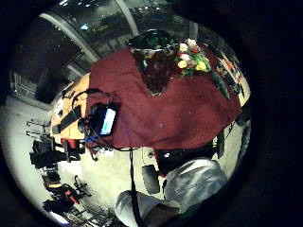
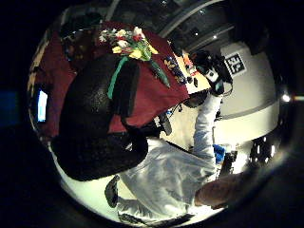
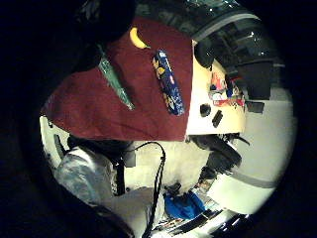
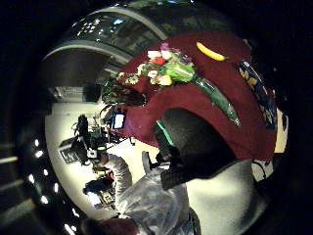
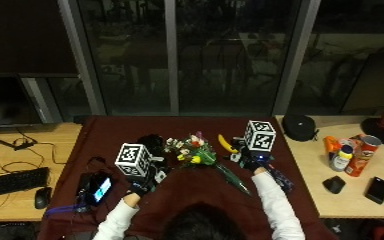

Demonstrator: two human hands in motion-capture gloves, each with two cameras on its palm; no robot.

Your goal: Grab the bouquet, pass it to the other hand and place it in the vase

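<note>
Bouquet (image 5: pixel 196 153): mixed flowers, white, red and yellow heads, green wrapped stem running toward the person; lies flat on the dark red cloth (image 5: pixel 198 131) of the bench (image 5: pixel 19 145), between the two hands, touched by neither.

Vase (image 5: pixel 153 142): dark glass, stands on the cloth just beside the flower heads, on the person's left; nothing in it that can be made out.

Left hand (image 5: pixel 139 186): black glove, raised over the cloth near the left of the bouquet. Its thumb side palm view shows gloved fingers (image 2: pixel 97 118) close to the camera with the bouquet (image 2: pixel 127 43) lying beyond them, apart from them. Holds nothing seen. How far its fingers are spread cannot be told.

Right hand (image 5: pixel 252 162): black glove, above the cloth just to the right of the bouquet's stem. Its thumb side palm view shows a dark gloved part (image 4: pixel 195 142) near the lens and the bouquet (image 4: pixel 168 68) resting on the cloth further off. No contact with any object visible; finger spread cannot be told.

Banana (image 5: pixel 226 144): yellow, on the cloth beside the right hand.

Patterned blue case (image 3: pixel 167 82): on the cloth at the right edge.

Phone on a stand (image 5: pixel 101 189): lit screen, left side of the cloth.

Keyboard (image 5: pixel 11 182) and mouse (image 5: pixel 41 197): on bare wood at the far left.

Bottles and can (image 5: pixel 352 155): grouped on the bare wood at the right.
</note>
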